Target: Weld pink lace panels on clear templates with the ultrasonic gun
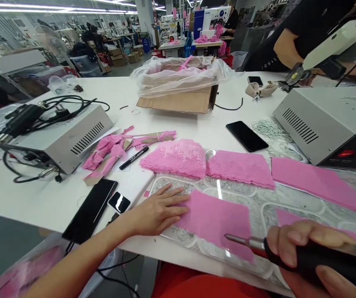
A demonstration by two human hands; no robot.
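Observation:
My left hand [161,209] lies flat, fingers stretched out, on the left edge of a pink fabric piece [218,219]. That piece rests on a clear-covered, marble-patterned board [178,186]. In my right hand [302,248] is a thick black-handled tool [330,260] with a pointed metal tip, its fingers wrapped round the handle. The tip is over the right part of the fabric; whether it touches, I cannot tell. Behind are a stack of pink lace [178,157], a stack of scallop-edged pink pieces [240,167] and a plain pink stack [317,178]. More pink fabric lies partly hidden behind my right hand.
Grey boxes stand left [69,136] and right [330,120]; another black tool [25,120] lies on the left one. Phones [246,135], a black marker [133,158], pink strips [112,149] and a plastic-lined carton [178,101] are about. A co-worker's arm [289,47] is at right.

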